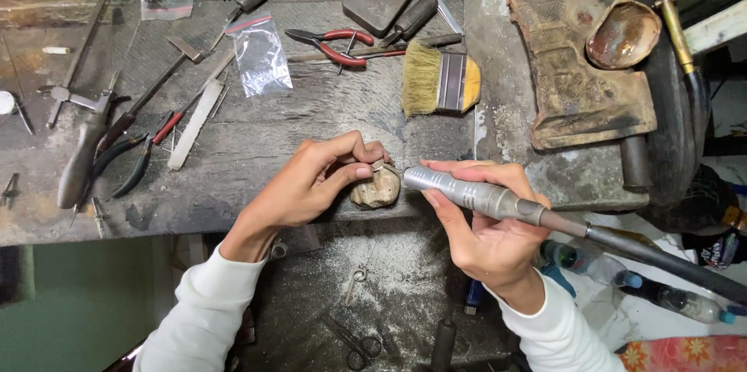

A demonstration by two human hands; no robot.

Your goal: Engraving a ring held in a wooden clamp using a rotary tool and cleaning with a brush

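Two white sleeves come up from the bottom, one for each arm. Between them, low down, a pair of small scissors lies on a dusty grey shelf under the desk.

The left hand is at the front edge of the desk. Its thumb and first fingers are pinched together on a small silver ring. The ring is tiny and shiny, and it rests on top of a worn brown wooden peg that sticks out from the front edge of the desk. The peg looks lumpy and rubbed smooth.

The right hand is closed around a grey metal grinding tool, holding it like a fat pen. The tip of the tool points left and sits right at the ring. A thick black hose runs from the back of the tool off to the right.

Behind the hands, near the middle of the desk, lies a flat paint brush with pale bristles. Red-handled pliers lie just behind it. A small clear plastic bag lies to their left. At the left side of the desk are a saw frame and more pliers. At the right back corner, a brown shell-shaped dish rests on a rusty block.
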